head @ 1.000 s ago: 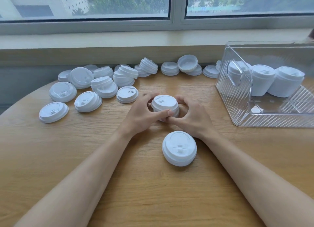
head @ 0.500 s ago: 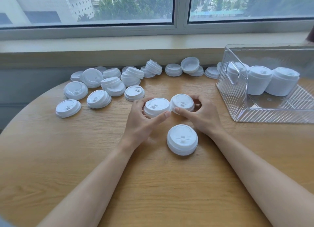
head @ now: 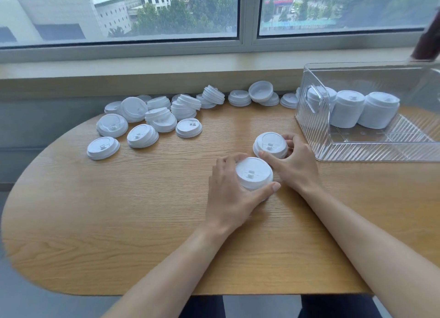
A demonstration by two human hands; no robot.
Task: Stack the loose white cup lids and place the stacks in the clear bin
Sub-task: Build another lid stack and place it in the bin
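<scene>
A short lid stack [head: 253, 173] is clasped by the left hand [head: 232, 194], fingers curled round its rim, prob. to keep it squared up. A second lid stack [head: 271, 145] is gripped likewise by the right hand [head: 295, 164], just beside the clear bin [head: 357, 151], where three stacks are already stood. Loose lids [head: 147, 117] are left scattered on the table [head: 119, 210] by the window.

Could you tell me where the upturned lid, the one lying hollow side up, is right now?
The upturned lid rests atop other lids at the table's far edge by the windowsill, just left of the clear bin.
</scene>
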